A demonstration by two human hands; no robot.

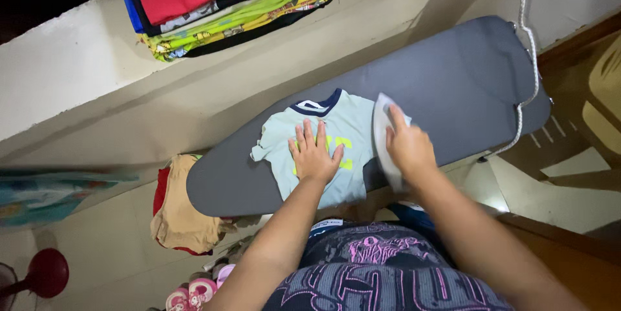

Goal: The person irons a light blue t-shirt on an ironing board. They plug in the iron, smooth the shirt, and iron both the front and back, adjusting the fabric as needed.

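A small pale green shirt [284, 135] with a navy collar and yellow print lies spread on a grey ironing board [453, 78]. My left hand [315, 154] rests flat on the shirt's middle, fingers apart, pressing it down. My right hand [409, 148] grips a white iron [383, 128], which stands on the shirt's right side, blurred with motion. The iron's white cord [529, 46] runs along the board's right end and up out of view.
A stack of folded clothes [226, 0] in red, yellow and green sits on a ledge at the top. Tan and red garments [178, 211] hang at the board's left end. Small pink sandals [194, 291] and a red fan base [46, 272] stand on the floor.
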